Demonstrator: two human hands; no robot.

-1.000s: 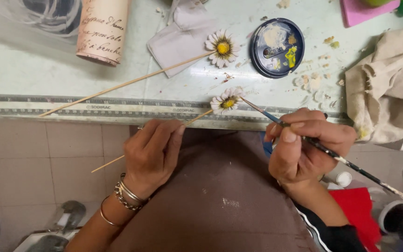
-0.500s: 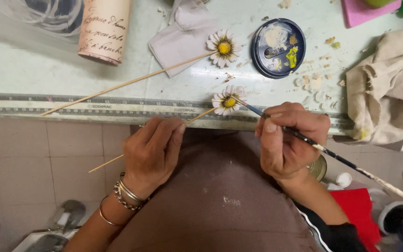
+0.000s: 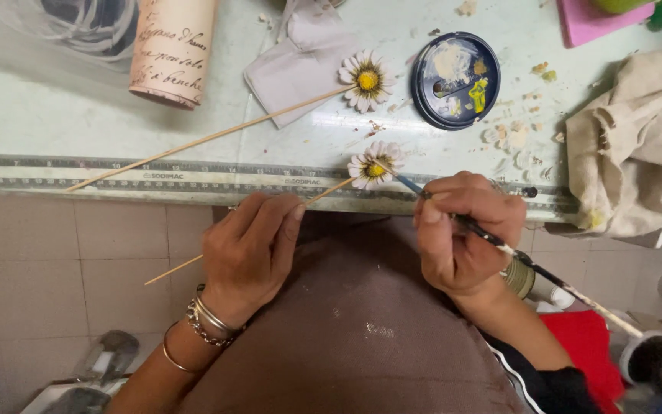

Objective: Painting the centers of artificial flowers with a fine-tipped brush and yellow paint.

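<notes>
My left hand [image 3: 250,245] pinches a thin wooden skewer that carries a small white daisy with a yellow centre [image 3: 375,165] at its far end, held over the table's front edge. My right hand [image 3: 465,234] grips a long dark paintbrush [image 3: 534,264], and its fine tip touches the daisy's right side. Bracelets circle my left wrist. A second daisy on a skewer [image 3: 366,77] lies flat on the pale green table [image 3: 47,130], its stick running down to the left.
A round dark lid with dabs of paint [image 3: 454,80] sits behind the flowers. A grey cloth [image 3: 300,57], a cream cylinder with script [image 3: 172,47], a crumpled beige rag [image 3: 626,153] and a pink pad [image 3: 590,17] lie around. A metal ruler strip [image 3: 155,178] edges the table.
My right hand has slid left and up along the brush, bringing the tip onto the daisy. The left hand and its skewer have stayed nearly still.
</notes>
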